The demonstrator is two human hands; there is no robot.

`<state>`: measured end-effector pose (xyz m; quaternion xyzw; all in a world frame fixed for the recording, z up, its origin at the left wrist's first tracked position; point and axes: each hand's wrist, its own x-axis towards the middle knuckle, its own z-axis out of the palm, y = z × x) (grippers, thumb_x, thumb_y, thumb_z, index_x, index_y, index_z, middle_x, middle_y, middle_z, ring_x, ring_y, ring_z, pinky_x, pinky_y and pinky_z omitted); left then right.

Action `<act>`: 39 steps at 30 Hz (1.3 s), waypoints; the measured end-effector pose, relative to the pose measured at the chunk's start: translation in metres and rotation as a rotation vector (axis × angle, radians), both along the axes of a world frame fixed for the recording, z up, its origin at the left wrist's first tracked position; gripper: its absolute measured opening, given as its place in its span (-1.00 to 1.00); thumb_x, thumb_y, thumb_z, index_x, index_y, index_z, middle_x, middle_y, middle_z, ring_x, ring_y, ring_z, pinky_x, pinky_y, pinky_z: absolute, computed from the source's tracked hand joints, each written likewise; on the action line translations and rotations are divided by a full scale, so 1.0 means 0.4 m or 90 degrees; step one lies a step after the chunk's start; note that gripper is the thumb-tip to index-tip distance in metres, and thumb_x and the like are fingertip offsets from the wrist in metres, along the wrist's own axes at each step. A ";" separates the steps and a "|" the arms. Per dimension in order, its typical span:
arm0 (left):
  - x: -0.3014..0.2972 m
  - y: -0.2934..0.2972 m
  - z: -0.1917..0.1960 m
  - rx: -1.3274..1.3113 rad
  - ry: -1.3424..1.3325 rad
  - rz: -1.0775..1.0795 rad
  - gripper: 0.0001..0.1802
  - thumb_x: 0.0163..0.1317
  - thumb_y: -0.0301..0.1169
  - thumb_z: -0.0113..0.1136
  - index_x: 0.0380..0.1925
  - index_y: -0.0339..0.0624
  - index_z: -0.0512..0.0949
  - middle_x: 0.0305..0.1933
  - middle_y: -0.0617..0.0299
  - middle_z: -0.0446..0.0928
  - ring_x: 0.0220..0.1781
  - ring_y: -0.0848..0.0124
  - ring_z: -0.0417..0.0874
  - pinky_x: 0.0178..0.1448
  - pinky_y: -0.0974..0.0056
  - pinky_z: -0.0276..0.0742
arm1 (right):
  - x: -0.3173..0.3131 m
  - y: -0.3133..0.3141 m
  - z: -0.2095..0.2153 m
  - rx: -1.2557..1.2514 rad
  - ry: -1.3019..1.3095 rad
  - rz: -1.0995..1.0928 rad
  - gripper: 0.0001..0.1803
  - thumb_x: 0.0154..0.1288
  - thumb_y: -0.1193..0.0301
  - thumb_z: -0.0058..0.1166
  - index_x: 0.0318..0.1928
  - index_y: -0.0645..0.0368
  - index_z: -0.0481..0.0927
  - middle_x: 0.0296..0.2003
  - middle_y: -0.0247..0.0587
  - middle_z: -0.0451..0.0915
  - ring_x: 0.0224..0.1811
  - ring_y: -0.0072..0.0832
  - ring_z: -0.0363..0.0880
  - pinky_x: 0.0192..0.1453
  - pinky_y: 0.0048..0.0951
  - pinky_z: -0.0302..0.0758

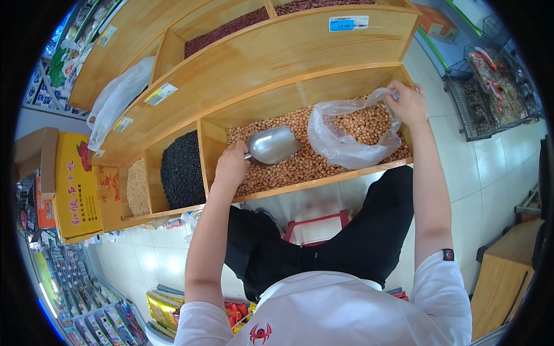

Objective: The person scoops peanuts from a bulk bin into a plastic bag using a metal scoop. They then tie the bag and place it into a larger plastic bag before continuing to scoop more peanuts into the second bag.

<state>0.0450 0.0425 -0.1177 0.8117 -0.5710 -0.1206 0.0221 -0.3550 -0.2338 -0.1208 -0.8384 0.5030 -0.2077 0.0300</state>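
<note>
My left hand (232,166) grips the handle of a metal scoop (273,145). The scoop lies low over a wooden bin (326,178) of shelled peanuts (284,174), its mouth facing the bag; its inside looks bare. My right hand (408,104) pinches the upper right rim of a clear plastic bag (337,149), which rests on the peanuts at the bin's right end. The bag's mouth is spread wide, and peanuts show within it. Whether they all lie inside the bag or partly show through it, I cannot tell.
Left of the peanuts, wooden dividers separate black beans (182,170) and pale grain (138,187). Dark red beans (226,34) fill a higher tier. A loose plastic bag (118,98) hangs at the left. Below me stands a red stool (316,219); a wire basket (470,109) is at the right.
</note>
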 end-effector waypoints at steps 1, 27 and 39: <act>0.007 0.001 -0.014 0.006 0.009 -0.007 -0.59 0.10 -0.46 0.41 -0.07 -0.16 0.44 -0.01 -0.04 0.60 0.04 -0.05 0.65 0.08 -0.06 0.58 | 0.002 0.002 0.003 0.002 0.000 0.000 -0.85 0.26 0.23 0.18 -0.20 -0.07 0.63 -0.37 -0.25 0.74 -0.22 -0.23 0.72 0.41 -0.02 0.28; -0.339 -0.281 -0.113 -0.019 -0.087 -0.366 -0.51 0.22 -0.48 0.16 0.19 0.02 0.55 0.13 0.18 0.61 0.26 0.21 0.51 0.35 0.07 0.28 | -0.002 -0.006 -0.003 0.014 -0.017 0.002 -0.85 0.25 0.20 0.20 -0.22 -0.09 0.64 -0.42 -0.26 0.74 -0.26 -0.23 0.72 0.40 -0.05 0.29; -0.219 -0.303 -0.086 -0.355 0.712 -0.099 -0.80 0.21 -0.74 0.15 -0.33 -0.16 0.57 -0.10 0.37 0.48 -0.24 0.57 0.50 -0.17 0.41 0.42 | -0.001 0.008 0.013 -0.040 -0.129 0.034 -0.78 0.19 0.24 0.25 -0.14 -0.10 0.63 -0.36 -0.33 0.72 -0.27 -0.29 0.68 0.38 -0.10 0.29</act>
